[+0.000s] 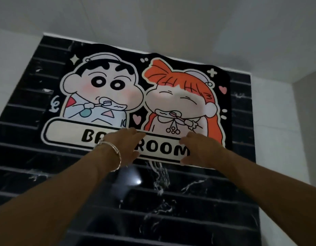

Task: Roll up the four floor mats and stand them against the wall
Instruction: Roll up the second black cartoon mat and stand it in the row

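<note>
A black floor mat printed with two cartoon children brushing their teeth and a "BATHROOM" banner lies flat on a dark grooved marble floor strip. My left hand, with a silver bangle on its wrist, rests on the mat's near edge over the middle of the banner. My right hand sits on the near edge to the right, thumb curled at the rim below the letters "ROOM". Both palms face down with fingers spread on the mat. Whether the fingers hook under the edge cannot be told. No other mats are in view.
The black marble floor strip with raised ribs runs from the mat toward me. White wall rises just behind the mat's far edge. Pale tiles lie to the right and pale floor to the left. The light is dim.
</note>
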A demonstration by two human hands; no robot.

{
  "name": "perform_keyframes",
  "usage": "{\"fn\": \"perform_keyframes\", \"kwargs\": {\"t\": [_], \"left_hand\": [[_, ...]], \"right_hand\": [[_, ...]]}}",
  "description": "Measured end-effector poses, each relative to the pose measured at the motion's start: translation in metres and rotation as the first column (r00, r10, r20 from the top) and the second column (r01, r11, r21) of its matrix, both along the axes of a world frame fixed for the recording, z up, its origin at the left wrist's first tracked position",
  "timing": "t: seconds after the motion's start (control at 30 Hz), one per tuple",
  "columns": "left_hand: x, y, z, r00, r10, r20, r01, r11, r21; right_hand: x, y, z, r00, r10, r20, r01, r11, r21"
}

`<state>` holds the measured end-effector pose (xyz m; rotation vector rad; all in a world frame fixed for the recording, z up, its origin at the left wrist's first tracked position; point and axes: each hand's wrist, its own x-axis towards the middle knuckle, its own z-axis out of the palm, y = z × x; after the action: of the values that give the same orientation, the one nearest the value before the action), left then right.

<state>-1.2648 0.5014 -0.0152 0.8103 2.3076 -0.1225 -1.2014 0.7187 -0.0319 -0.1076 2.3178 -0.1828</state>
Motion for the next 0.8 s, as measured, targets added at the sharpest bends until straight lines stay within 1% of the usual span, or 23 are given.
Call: {"fn": "perform_keyframes", "kwargs": {"t": [0.07,0.13,0.23,0.33,0.43,0.53,0.6,0.67,0.73,0.8], "left_hand": [[-0.013,0.012,-0.022,1.000,-0.007,0.002,0.006,0.999,0.045],[-0.013,0.019,-0.036,0.998,-0.015,0.063,0.013,0.999,0.031],[0.005,0.008,-0.036,0.987,-0.020,0.160,0.023,1.000,-0.014],[0.014,-0.011,-0.018,0.983,0.005,0.184,-0.002,1.000,-0.015],[0.004,-0.027,-0.008,0.989,0.053,0.139,-0.059,0.997,0.042],[0.007,-0.039,-0.019,0.991,0.112,0.075,-0.120,0.987,0.104],[0.015,-0.040,-0.030,0.992,0.111,0.062,-0.117,0.989,0.095],[0.023,-0.037,-0.036,0.990,0.113,0.086,-0.119,0.990,0.074],[0.025,-0.032,-0.036,0.987,0.135,0.088,-0.145,0.981,0.125],[0.024,-0.027,-0.033,0.982,0.156,0.106,-0.174,0.965,0.196]], "right_hand": [[-0.002,0.006,-0.022,0.999,0.012,-0.051,-0.010,0.999,0.044],[0.005,0.002,-0.037,0.994,0.056,-0.093,-0.045,0.991,0.125],[0.017,-0.010,-0.045,0.963,0.233,-0.135,-0.195,0.949,0.246],[0.016,-0.015,-0.036,0.948,0.274,-0.159,-0.231,0.941,0.246],[0.005,-0.017,-0.030,0.930,0.311,-0.194,-0.269,0.939,0.215],[0.009,-0.024,-0.039,0.927,0.350,-0.135,-0.319,0.925,0.208],[0.013,-0.028,-0.044,0.949,0.304,-0.090,-0.281,0.938,0.204],[0.013,-0.035,-0.042,0.970,0.238,-0.053,-0.230,0.965,0.124],[0.010,-0.051,-0.034,0.985,0.170,-0.027,-0.171,0.985,-0.031],[0.013,-0.077,-0.024,0.997,0.083,0.004,-0.081,0.975,-0.208]]}}
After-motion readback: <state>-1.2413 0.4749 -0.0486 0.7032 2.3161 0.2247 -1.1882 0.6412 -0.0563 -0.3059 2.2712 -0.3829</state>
